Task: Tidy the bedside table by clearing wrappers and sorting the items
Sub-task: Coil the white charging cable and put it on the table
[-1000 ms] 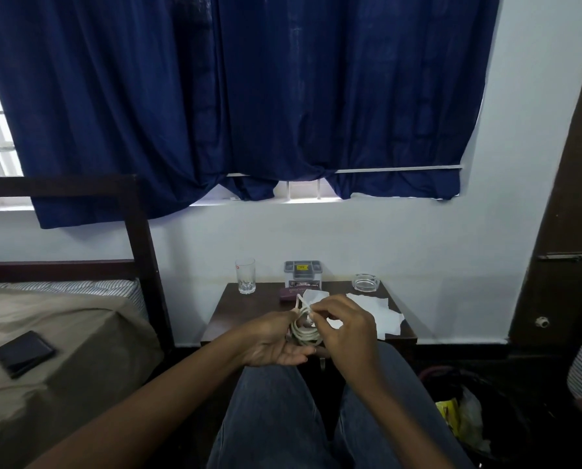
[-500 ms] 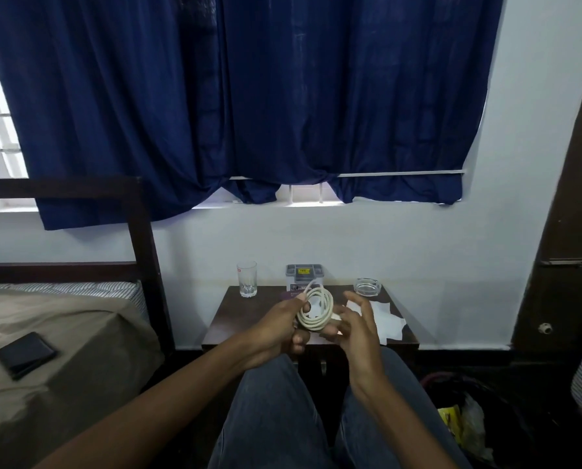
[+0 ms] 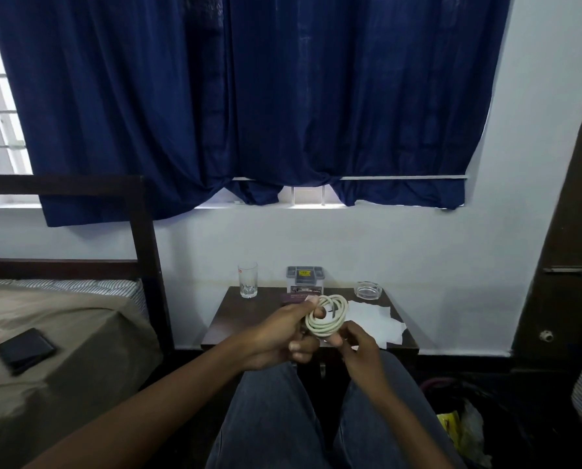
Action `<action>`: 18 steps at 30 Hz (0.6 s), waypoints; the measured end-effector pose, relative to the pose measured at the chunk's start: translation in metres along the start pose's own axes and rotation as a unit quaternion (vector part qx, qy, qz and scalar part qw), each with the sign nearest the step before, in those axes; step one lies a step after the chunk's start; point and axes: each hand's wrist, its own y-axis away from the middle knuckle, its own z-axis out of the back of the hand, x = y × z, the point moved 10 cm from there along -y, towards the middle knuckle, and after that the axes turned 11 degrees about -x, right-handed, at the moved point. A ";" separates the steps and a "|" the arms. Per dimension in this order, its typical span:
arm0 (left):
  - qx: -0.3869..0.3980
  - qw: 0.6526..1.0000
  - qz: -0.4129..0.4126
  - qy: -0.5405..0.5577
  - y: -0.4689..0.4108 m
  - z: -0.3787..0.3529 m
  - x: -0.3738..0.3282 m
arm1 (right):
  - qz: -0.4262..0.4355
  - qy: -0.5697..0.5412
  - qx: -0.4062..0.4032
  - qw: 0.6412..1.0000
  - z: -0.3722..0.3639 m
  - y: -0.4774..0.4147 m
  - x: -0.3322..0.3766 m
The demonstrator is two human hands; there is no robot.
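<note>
Above the bedside table (image 3: pixel 235 319), both hands pinch a coiled cable (image 3: pixel 327 315).

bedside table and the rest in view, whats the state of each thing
cable: coiled, held up in left hand
right hand: fingertips at the coil's lower edge
glass: upright, looks empty
ashtray: looks empty
paper: lying flat on table
curtain: drawn
</note>
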 end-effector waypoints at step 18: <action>-0.236 0.822 -0.260 -0.449 -0.007 0.051 -0.037 | -0.171 -0.290 -0.117 0.934 0.070 -0.014 0.043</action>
